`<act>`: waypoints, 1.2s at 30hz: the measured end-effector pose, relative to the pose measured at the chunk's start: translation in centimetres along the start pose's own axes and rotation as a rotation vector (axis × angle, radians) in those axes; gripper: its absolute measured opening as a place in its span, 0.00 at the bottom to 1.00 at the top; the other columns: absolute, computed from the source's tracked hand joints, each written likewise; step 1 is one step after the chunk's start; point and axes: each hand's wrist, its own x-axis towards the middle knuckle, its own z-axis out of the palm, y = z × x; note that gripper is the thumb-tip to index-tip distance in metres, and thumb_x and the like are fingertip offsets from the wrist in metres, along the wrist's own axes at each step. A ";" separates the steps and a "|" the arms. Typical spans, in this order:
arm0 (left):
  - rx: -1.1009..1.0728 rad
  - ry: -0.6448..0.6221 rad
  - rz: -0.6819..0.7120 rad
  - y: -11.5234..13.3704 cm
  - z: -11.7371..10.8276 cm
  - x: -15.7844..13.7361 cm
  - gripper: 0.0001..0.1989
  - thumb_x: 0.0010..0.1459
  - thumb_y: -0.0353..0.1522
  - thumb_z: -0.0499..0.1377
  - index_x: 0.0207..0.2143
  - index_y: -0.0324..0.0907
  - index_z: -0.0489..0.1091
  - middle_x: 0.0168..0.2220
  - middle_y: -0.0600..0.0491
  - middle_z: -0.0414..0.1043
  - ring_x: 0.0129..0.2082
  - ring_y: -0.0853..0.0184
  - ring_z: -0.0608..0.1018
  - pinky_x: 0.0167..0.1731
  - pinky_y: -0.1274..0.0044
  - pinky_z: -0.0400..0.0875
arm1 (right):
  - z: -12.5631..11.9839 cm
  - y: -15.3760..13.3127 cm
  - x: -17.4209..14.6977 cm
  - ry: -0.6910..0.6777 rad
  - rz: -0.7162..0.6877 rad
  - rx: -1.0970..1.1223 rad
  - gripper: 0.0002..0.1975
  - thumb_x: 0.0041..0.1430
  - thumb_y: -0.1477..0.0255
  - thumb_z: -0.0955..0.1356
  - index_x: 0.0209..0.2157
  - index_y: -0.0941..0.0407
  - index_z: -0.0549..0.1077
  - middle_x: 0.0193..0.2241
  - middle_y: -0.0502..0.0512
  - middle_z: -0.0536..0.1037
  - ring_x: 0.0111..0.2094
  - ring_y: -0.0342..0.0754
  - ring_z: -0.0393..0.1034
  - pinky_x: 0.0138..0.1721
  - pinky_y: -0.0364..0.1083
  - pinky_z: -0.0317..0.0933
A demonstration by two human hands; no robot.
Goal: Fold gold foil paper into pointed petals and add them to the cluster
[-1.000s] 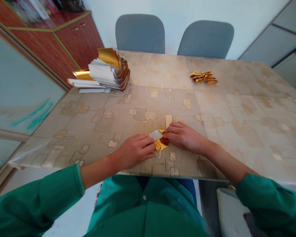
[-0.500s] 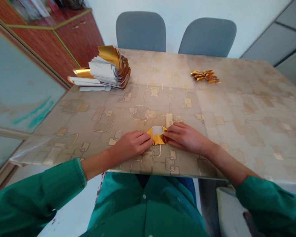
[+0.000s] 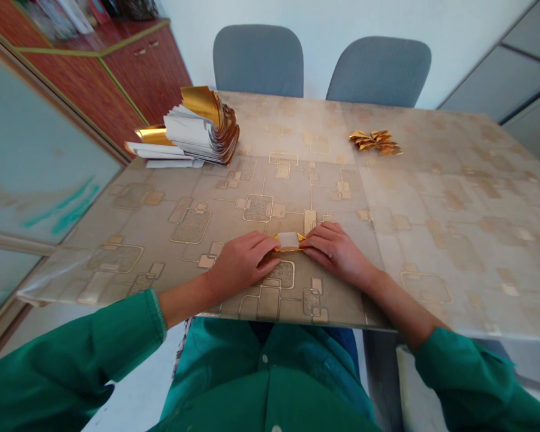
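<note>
Two grey chair backs (image 3: 258, 63) rise beyond the far edge of the table (image 3: 432, 198), before a pale wall (image 3: 333, 30) — on the left stands a red-brown wooden cabinet (image 3: 150, 75), a pale floor (image 3: 150, 372) shows below, and light shines softly off the patterned tablecloth (image 3: 234, 198)

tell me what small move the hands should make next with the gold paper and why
Probably press the near edge of the gold paper flat with the fingertips: the left hand and right hand are at its two ends, its white patch shows on top, and a narrow gold band runs along that edge, so firming the fold there seems sensible.
</note>
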 end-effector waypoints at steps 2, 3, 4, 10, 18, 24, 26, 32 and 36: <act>-0.020 -0.008 -0.006 -0.2 0.0 0.0 0.07 0.65 0.33 0.57 0.39 0.39 0.72 0.35 0.50 0.77 0.34 0.65 0.76 0.36 0.74 0.72 | 0.0 0.1 0.0 0.008 0.010 0.037 0.12 0.69 0.68 0.62 0.38 0.55 0.76 0.35 0.57 0.77 0.40 0.51 0.66 0.43 0.51 0.58; -0.037 -0.005 -0.016 -0.3 0.1 0.1 0.07 0.65 0.33 0.56 0.38 0.40 0.72 0.34 0.51 0.77 0.34 0.65 0.76 0.36 0.74 0.72 | -0.1 0.1 0.0 0.011 0.018 0.054 0.12 0.69 0.68 0.62 0.38 0.55 0.76 0.35 0.57 0.76 0.39 0.51 0.66 0.43 0.51 0.58; -0.054 0.002 -0.031 -0.4 0.1 0.1 0.07 0.66 0.32 0.56 0.38 0.40 0.72 0.34 0.51 0.78 0.34 0.65 0.76 0.36 0.74 0.72 | -0.1 0.1 0.0 0.015 0.028 0.068 0.12 0.69 0.68 0.62 0.37 0.55 0.75 0.35 0.57 0.76 0.39 0.51 0.65 0.42 0.50 0.58; -0.120 0.008 -0.136 -0.7 0.4 0.2 0.07 0.66 0.33 0.56 0.39 0.39 0.72 0.35 0.51 0.78 0.34 0.65 0.78 0.36 0.74 0.72 | 0.5 0.5 0.0 0.035 0.108 0.098 0.12 0.69 0.68 0.62 0.38 0.56 0.75 0.33 0.55 0.75 0.37 0.49 0.64 0.41 0.50 0.56; -0.204 -0.003 -0.221 -0.7 0.5 0.5 0.05 0.65 0.32 0.57 0.41 0.40 0.68 0.35 0.54 0.77 0.33 0.67 0.79 0.36 0.75 0.74 | 1.0 0.6 0.3 0.088 0.202 0.158 0.05 0.67 0.70 0.64 0.40 0.54 0.71 0.37 0.54 0.78 0.37 0.50 0.65 0.43 0.50 0.56; -0.194 -0.009 -0.208 -0.8 0.6 0.6 0.04 0.65 0.31 0.57 0.42 0.41 0.67 0.35 0.54 0.77 0.34 0.67 0.79 0.38 0.74 0.74 | 1.2 0.6 0.3 0.109 0.224 0.157 0.03 0.66 0.70 0.65 0.40 0.54 0.69 0.32 0.53 0.76 0.36 0.51 0.65 0.41 0.49 0.56; -0.196 -0.010 -0.212 -0.8 0.6 0.6 0.06 0.64 0.30 0.58 0.43 0.41 0.67 0.35 0.54 0.77 0.35 0.66 0.79 0.38 0.74 0.74 | 1.4 0.5 0.4 0.116 0.229 0.129 0.04 0.66 0.70 0.65 0.40 0.54 0.69 0.31 0.53 0.75 0.36 0.51 0.64 0.40 0.49 0.56; -0.160 -0.029 -0.228 -0.9 0.6 0.7 0.06 0.64 0.30 0.57 0.44 0.41 0.67 0.38 0.53 0.75 0.36 0.66 0.78 0.37 0.75 0.73 | 1.7 0.0 0.7 0.116 0.258 0.009 0.05 0.65 0.72 0.65 0.42 0.55 0.68 0.30 0.53 0.75 0.35 0.52 0.64 0.39 0.48 0.53; -0.163 -0.018 -0.122 -1.2 0.7 0.7 0.06 0.66 0.29 0.55 0.44 0.40 0.69 0.44 0.49 0.73 0.41 0.65 0.77 0.41 0.73 0.73 | 1.9 -0.1 0.7 0.126 0.241 -0.064 0.05 0.65 0.72 0.64 0.41 0.55 0.68 0.33 0.54 0.76 0.36 0.52 0.65 0.40 0.48 0.53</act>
